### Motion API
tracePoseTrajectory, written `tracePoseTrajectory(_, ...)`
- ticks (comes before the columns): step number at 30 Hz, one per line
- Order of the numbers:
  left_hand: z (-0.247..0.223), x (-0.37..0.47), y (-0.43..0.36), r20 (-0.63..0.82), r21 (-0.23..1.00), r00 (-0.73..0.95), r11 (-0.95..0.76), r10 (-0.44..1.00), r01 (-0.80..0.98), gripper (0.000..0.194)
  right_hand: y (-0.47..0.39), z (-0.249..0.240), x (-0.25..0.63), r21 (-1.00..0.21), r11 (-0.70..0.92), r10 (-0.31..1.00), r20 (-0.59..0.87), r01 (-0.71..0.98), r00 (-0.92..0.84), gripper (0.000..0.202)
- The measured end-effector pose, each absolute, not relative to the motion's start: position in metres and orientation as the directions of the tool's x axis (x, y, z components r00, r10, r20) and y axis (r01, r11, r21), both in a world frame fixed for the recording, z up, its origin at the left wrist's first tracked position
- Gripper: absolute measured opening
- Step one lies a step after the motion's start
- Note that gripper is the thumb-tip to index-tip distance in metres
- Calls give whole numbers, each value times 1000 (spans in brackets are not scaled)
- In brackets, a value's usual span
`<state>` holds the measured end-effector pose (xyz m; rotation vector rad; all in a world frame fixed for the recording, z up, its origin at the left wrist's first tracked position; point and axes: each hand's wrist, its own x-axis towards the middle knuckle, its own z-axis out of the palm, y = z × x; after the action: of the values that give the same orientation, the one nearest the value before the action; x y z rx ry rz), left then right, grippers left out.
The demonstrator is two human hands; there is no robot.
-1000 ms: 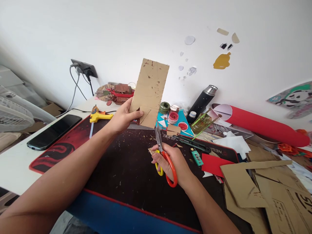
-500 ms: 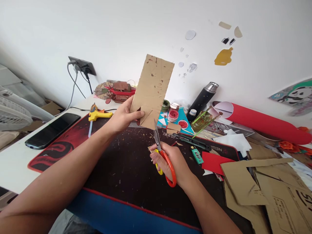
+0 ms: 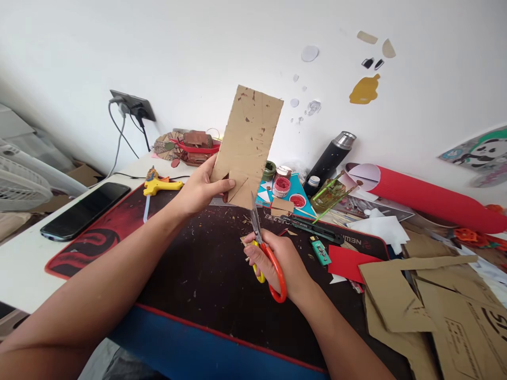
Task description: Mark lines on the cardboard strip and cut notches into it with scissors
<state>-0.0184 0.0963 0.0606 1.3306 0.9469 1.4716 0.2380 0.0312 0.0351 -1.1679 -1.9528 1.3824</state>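
Note:
My left hand (image 3: 208,186) grips a rectangular piece of cardboard (image 3: 251,132) near its lower left corner, thumb on the near face. The cardboard is tilted up above the mat, with brown specks on its face and a slit near the lower edge. My right hand (image 3: 277,258) is closed round a pair of scissors (image 3: 273,266) with one red and one yellow handle loop. Their blades point up and meet the cardboard's lower right edge; whether they bite into it I cannot tell.
A dark desk mat (image 3: 206,285) covers the desk. To the left lie a black phone (image 3: 85,211) and a yellow glue gun (image 3: 158,184). Behind are paint jars (image 3: 281,186), a black flask (image 3: 330,155) and a utility knife (image 3: 312,230). Cardboard scraps (image 3: 396,295) pile up at right.
Almost nothing differs. The view has shifted very slightly; both hands, the cardboard and the scissors keep their places.

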Motion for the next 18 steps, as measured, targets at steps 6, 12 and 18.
tracePoseTrajectory(6, 61, -19, 96, 296, 948, -17, -296, 955, -115, 68, 32, 35, 238, -919, 131, 847, -91, 372, -523, 58)
tracePoseTrajectory(12, 62, -18, 96, 291, 950, -23, -292, 956, -109, 70, 31, 36, 238, -915, 127, 853, -97, 383, -513, 60)
tracePoseTrajectory(18, 61, -18, 96, 298, 947, -27, -299, 954, -115, 66, 30, 35, 237, -913, 127, 851, -100, 387, -515, 61)
